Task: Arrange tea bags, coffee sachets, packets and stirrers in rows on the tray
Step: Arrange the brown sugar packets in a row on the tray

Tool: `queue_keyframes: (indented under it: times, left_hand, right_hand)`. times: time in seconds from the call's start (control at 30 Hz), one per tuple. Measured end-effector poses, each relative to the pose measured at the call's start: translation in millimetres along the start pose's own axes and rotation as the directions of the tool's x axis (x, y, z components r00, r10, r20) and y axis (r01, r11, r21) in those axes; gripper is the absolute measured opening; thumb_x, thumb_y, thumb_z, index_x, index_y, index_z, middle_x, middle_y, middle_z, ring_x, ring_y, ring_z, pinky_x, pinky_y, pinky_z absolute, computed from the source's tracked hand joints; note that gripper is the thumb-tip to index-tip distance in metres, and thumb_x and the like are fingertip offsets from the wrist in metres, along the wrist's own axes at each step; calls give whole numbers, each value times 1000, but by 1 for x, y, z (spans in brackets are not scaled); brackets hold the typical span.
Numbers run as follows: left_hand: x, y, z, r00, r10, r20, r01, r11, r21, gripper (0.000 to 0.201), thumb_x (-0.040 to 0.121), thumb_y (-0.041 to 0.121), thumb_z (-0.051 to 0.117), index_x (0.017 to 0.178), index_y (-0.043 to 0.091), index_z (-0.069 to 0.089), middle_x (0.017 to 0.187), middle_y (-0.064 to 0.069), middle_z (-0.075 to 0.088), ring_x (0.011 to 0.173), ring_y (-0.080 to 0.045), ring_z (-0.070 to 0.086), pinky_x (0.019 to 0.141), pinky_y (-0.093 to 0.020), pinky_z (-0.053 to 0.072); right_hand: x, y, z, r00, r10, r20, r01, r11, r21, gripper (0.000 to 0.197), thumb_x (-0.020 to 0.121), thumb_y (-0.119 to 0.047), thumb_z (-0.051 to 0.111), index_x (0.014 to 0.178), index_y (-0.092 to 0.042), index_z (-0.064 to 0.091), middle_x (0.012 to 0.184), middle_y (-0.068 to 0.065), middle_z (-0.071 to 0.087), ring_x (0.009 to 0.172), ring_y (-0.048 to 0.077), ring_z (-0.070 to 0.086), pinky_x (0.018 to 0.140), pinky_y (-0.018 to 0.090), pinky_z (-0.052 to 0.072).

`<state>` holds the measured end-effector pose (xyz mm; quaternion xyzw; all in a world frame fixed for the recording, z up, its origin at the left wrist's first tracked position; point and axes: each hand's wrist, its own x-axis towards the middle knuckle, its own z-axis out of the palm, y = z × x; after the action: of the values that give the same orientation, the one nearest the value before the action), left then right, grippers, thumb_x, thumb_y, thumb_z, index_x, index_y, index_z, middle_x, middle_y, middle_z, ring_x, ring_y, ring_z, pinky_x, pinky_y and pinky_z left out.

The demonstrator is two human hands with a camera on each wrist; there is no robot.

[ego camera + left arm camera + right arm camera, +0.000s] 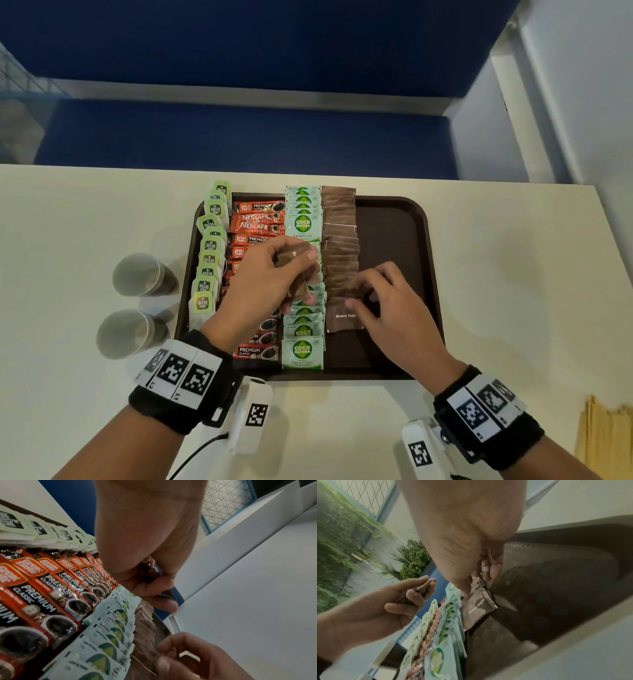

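Brown sugar packets [340, 246] overlap in row running far-to-near on tray [394, 240]. Right hand [387, 301] pinches nearest packet [342, 317] at near end. Left hand [270, 277], hovering just left, grips spare packets [294, 260].

coffee sachets [258, 226]: glossy foil | brown sugar packets [340, 240]: matt paper | tray [394, 246]: textured brown plastic | table [85, 212]: smooth matt
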<state>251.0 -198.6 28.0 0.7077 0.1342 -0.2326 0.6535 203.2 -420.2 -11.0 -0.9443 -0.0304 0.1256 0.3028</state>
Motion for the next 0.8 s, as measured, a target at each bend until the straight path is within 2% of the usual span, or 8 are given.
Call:
queue_keyframes:
  times: [0.1, 0.17, 0.23, 0.33, 0.53, 0.63, 0.73, 0.8]
  left_hand:
    - [-2, 2, 7, 999, -2, 39, 2, 1000, 10, 15, 108, 26, 65, 116, 19, 75, 92, -11, 82, 63, -29, 77, 36, -22, 42]
    - [-3, 2, 13, 996, 44, 73, -47, 998, 38, 16, 108, 28, 64, 116, 22, 77, 91, -12, 80, 62, -31, 77, 35, -23, 41]
    - [-4, 3, 19, 992, 80, 97, -86, 995, 50, 15, 108, 28, 65, 116, 25, 78, 90, -9, 80, 59, -29, 76, 35, -23, 41]
    - [-3, 3, 21, 992, 90, 91, -97, 992, 78, 16, 105, 30, 69, 117, 25, 78, 73, 2, 76, 52, -23, 72, 34, -22, 40]
    - [-4, 2, 7, 995, 71, 73, -81, 987, 142, 15, 100, 29, 75, 106, 16, 79, 61, 1, 72, 42, -17, 64, 33, -21, 37]
    - [-3, -2, 5, 992, 85, 97, -103, 975, 198, 14, 98, 28, 77, 100, 15, 83, 61, 1, 72, 39, -15, 59, 38, -18, 36]
    - [-1, -6, 3, 997, 63, 47, -71, 980, 188, 18, 101, 27, 74, 98, 13, 84, 49, -2, 63, 34, -13, 54, 38, -16, 35]
    - [1, -8, -1, 998, 60, 4, -60, 985, 163, 22, 102, 29, 73, 96, 11, 83, 48, -8, 58, 35, -15, 53, 39, -19, 35]
  right_hand:
    - [6, -13, -12, 993, 75, -88, -40, 936, 349, 11, 100, -31, 74, 109, -27, 70, 105, -13, 63, 93, 7, 65, 79, 17, 54]
    - [11, -28, -20, 989, 147, 7, -125, 811, 572, 11, 100, -34, 74, 106, -25, 74, 98, -8, 75, 93, 8, 71, 80, 22, 59]
    - [14, -38, -24, 977, 175, 118, -208, 705, 678, 17, 98, -37, 75, 105, -23, 78, 97, -4, 79, 91, 10, 75, 79, 31, 63]
    - [17, -41, -29, 967, 186, 175, -254, 648, 718, 11, 98, -28, 77, 102, -18, 79, 96, 2, 81, 86, 10, 75, 73, 27, 60]
    - [15, -27, -41, 973, 193, 123, -228, 755, 616, 4, 100, -25, 75, 97, -24, 79, 95, -5, 80, 87, 6, 75, 71, 18, 57]
    - [15, -20, -40, 982, 146, 116, -185, 844, 503, 6, 100, -27, 74, 95, -28, 77, 92, -10, 77, 92, 8, 73, 80, 24, 57]
    - [15, -11, -42, 990, 91, 110, -122, 940, 318, 11, 102, -28, 71, 92, -31, 73, 88, -12, 74, 88, 5, 68, 77, 17, 49]
    - [14, -11, -42, 983, 51, 175, -82, 981, 178, 13, 103, -29, 69, 91, -33, 71, 89, -13, 69, 84, 5, 65, 73, 17, 47]
